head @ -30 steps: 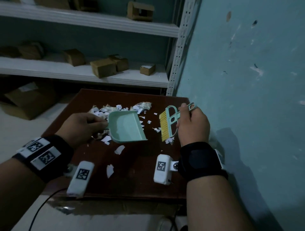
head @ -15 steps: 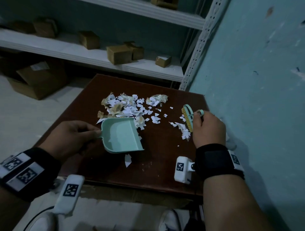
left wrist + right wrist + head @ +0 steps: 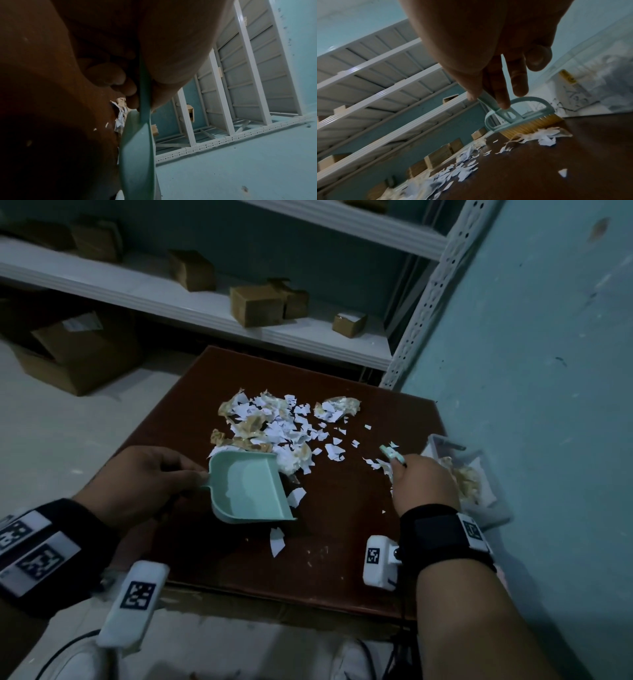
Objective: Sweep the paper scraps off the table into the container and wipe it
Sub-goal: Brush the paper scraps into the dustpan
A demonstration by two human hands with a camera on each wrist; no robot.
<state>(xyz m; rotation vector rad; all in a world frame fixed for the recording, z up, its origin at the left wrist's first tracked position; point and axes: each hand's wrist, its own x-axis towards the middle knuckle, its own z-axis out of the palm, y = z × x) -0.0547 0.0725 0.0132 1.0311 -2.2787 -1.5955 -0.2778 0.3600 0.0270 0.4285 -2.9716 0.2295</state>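
Observation:
A mint-green dustpan (image 3: 250, 487) sits on the dark red-brown table (image 3: 342, 542), its far corner against a pile of white and tan paper scraps (image 3: 274, 426). My left hand (image 3: 191, 474) grips the dustpan's handle (image 3: 144, 94). At the table's right side my right hand (image 3: 400, 467) holds a mint brush (image 3: 522, 119) by its handle. The brush's yellow bristles (image 3: 530, 125) touch a small clump of scraps (image 3: 546, 136) on the tabletop. In the head view only the handle tip (image 3: 390, 453) shows above the hand. A translucent container (image 3: 479, 474) with scraps inside stands just right of that hand.
A teal wall (image 3: 548, 371) runs close along the table's right side. White metal shelves (image 3: 205, 313) with small cardboard boxes stand behind the table. A large carton (image 3: 78, 354) lies on the floor at left. Loose scraps (image 3: 277, 539) lie near the table's front.
My right hand has carried the brush rightward and lowered it to the table by the container. The dustpan has stayed at the pile's near edge. The head view has tilted down.

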